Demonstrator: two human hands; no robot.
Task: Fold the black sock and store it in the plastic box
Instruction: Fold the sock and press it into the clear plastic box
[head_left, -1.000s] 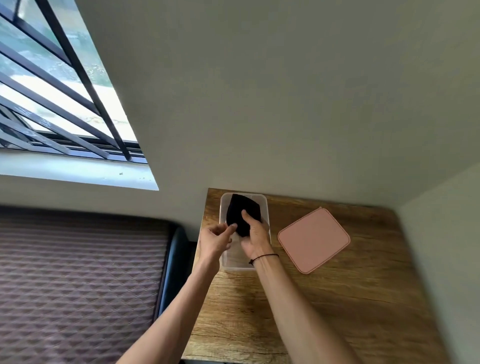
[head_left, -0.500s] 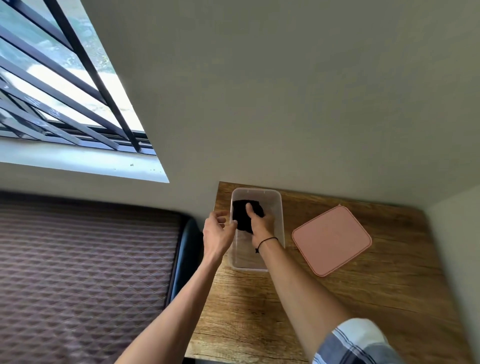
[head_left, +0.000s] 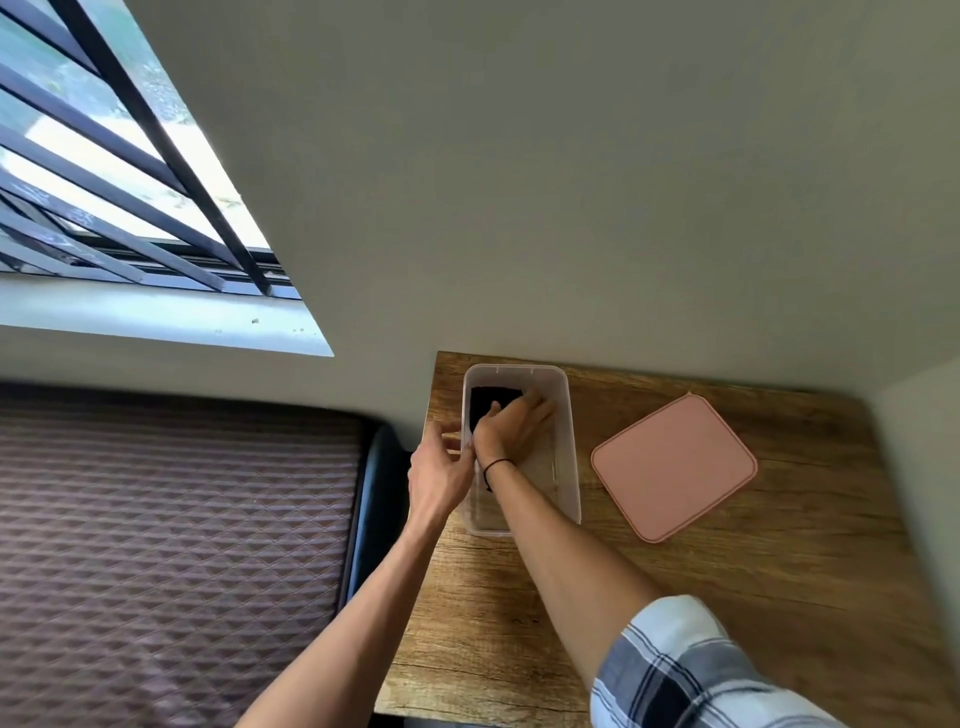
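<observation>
The folded black sock (head_left: 488, 401) lies inside the clear plastic box (head_left: 568, 457), at its far left end. My right hand (head_left: 514, 428) is down inside the box, fingers spread flat over the sock and hiding its near part. My left hand (head_left: 440, 470) rests against the outside of the box's left wall, fingers on the rim. The box stands on the wooden table (head_left: 727, 571) near its far left corner.
A pink lid (head_left: 674, 465) lies flat on the table right of the box. The wall runs close behind the table and on its right. A quilted mattress (head_left: 171, 545) with a dark frame lies left of the table, under a barred window (head_left: 104, 182).
My right hand has pushed the sock from above the box rim down to the box's far end. My left hand moved from beside the sock to the box's left wall.
</observation>
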